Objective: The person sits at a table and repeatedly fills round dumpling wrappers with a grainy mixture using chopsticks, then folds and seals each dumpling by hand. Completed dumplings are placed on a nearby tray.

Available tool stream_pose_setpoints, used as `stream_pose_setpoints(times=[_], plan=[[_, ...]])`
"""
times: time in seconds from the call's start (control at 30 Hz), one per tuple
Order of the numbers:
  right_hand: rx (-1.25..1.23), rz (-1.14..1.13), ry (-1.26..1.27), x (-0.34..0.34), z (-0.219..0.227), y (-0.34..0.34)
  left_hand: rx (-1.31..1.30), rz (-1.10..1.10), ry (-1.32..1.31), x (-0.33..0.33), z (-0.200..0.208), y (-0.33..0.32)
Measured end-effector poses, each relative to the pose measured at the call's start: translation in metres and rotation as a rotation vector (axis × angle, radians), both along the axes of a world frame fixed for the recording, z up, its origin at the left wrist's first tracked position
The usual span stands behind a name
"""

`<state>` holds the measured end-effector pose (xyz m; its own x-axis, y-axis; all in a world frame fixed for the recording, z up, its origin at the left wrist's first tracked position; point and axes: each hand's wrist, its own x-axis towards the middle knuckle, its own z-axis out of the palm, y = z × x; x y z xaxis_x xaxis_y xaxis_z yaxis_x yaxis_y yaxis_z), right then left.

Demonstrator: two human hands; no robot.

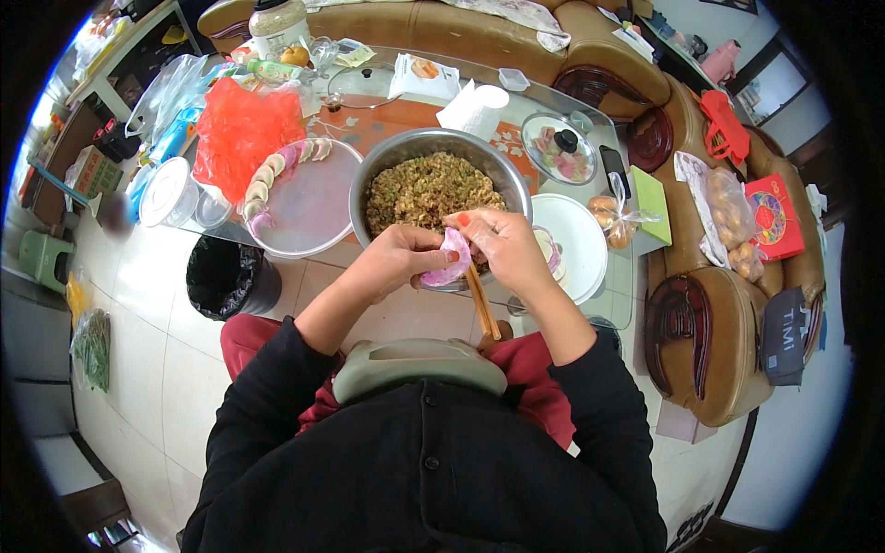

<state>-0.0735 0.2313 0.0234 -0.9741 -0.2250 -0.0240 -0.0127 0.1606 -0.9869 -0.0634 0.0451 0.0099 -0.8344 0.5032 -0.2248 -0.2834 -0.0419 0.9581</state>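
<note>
Over the near rim of a steel bowl point(518, 189) of chopped filling point(429, 189), my two hands meet. My left hand point(401, 260) is closed on a pink dumpling wrapper point(449, 261), curved up between thumb and fingers. My right hand point(505, 247) grips a pair of wooden chopsticks point(481, 309), whose ends point down toward my lap. Its fingertips are close to the wrapper's far edge; whether they touch it I cannot tell. Left of the bowl, a round translucent tray point(309, 217) bears a curved row of pink and white dumplings point(257, 192) along its left edge.
At right, a white plate point(583, 244) carries flat wrappers point(553, 253). A glass lid point(535, 152), a phone point(612, 170) and bagged buns point(610, 219) lie beyond it. A red plastic bag point(244, 129) and clear tubs point(169, 194) are at left, above a lined bin point(230, 286).
</note>
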Motion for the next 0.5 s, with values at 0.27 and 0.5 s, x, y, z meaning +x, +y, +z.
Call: stream_pose_setpoints(times=[0.27,0.5], plan=[[-0.024,0.005,0.036,0.003,-0.008,0.0,0.034,0.063,-0.006,0.006,-0.004,0.004],[-0.035,-0.016,0.053,0.013,-0.01,0.0,0.147,0.088,-0.012,0.01,-0.016,0.008]])
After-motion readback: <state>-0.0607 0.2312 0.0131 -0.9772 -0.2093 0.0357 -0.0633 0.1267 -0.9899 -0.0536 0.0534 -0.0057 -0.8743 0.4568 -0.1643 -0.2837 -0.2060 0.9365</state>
